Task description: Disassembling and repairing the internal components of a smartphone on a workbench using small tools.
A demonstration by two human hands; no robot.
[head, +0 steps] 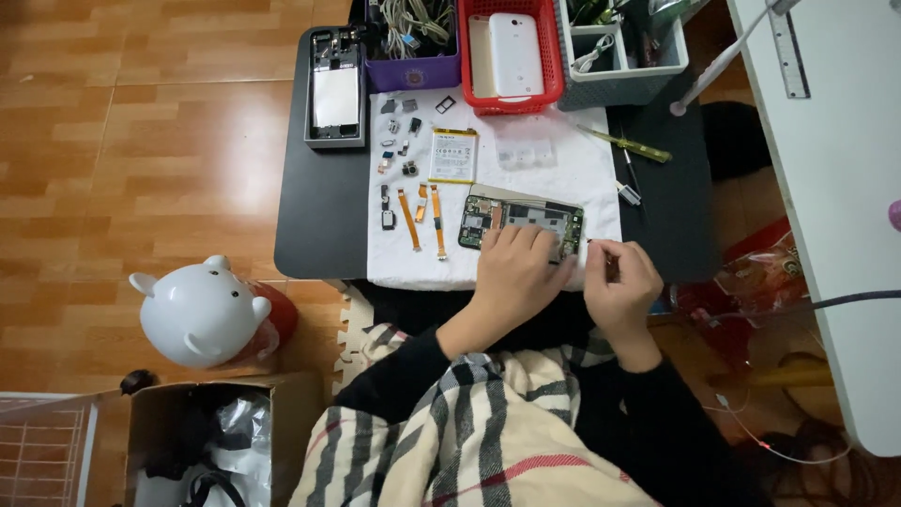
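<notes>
Left hand presses flat on opened phone; right hand, at its 4 o'clock, pinches thin tool; board likely light, fragile, grip edges.

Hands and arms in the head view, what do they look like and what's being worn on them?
Both hands, the left hand and the right hand, are bare: no gloves, and no rings or watch that I can make out. Long black sleeves cover both arms down to the wrists. A cream plaid wrap with black and red stripes lies below them.
</notes>
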